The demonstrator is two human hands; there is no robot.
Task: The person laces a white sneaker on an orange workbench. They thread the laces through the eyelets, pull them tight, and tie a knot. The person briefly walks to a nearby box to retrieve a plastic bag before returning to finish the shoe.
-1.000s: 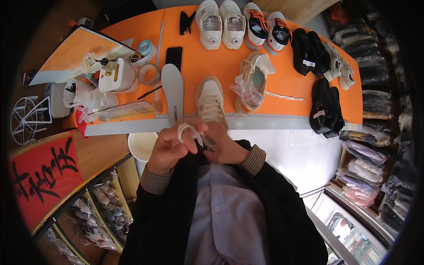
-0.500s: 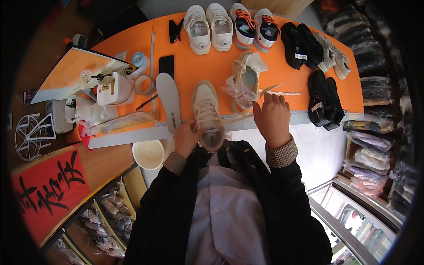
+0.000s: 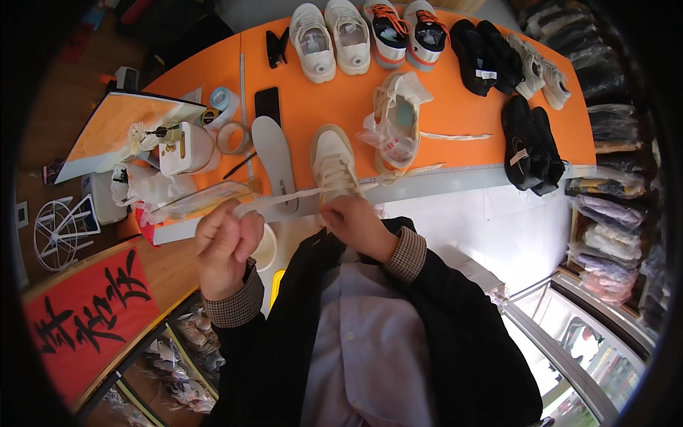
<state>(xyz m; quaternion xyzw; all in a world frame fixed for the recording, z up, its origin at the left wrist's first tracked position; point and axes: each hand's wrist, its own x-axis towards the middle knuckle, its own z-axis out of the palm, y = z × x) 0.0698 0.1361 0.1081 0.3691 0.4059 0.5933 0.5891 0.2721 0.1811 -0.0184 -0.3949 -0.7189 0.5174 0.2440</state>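
Observation:
A cream lace-up sneaker (image 3: 331, 151) with a tan edge stands at the table's near edge, toe pointing away. My left hand (image 3: 229, 245) is closed at the left, pinching one end of a pale shoelace (image 3: 284, 196), drawn out taut from the sneaker. Curled over the sneaker's opening, my right hand (image 3: 361, 228) hides its heel; what its fingers hold cannot be made out. The other lace end stretches right along the table edge. Beyond it sits the mate shoe (image 3: 397, 128), partly wrapped in thin plastic, with paper inside. Left of the sneaker lies a white insole (image 3: 274, 158).
Pairs of shoes line the far side, including white sneakers (image 3: 313, 44) and black shoes (image 3: 523, 142) at right. A phone (image 3: 268, 105), tape roll (image 3: 233, 136), stapler (image 3: 277, 48) and white box (image 3: 186, 149) stand left. A white bucket (image 3: 266, 249) is below the edge.
My left hand has left the sneaker's side and moved left, pulling a lace end out. My right hand has come from beside the plastic-wrapped shoe to the sneaker's opening.

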